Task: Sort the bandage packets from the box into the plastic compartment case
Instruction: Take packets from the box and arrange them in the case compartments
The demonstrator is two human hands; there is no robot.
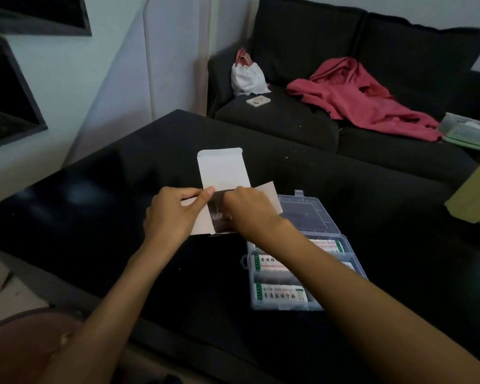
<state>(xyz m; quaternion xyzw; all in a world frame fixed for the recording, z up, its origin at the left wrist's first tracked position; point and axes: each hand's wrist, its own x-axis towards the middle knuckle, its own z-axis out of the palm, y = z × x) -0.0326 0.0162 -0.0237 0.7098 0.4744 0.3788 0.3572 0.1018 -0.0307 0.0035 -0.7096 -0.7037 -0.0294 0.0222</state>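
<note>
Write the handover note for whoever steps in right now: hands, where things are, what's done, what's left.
Left hand: grips the left side of the open cardboard box, thumb on its edge.
Right hand: fingers reach into the box mouth; whether they hold a packet is hidden.
Box: on the black table, lid flap up, packets still visible inside.
Plastic compartment case: open, right of the box, lid laid back.
Done: bandage packets lie in several compartments.
Left: take out the remaining packets, place them in the case.

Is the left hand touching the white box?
Touching. The head view shows the left hand holding the cardboard box by its side, with the thumb pressed against the open flap.
</note>
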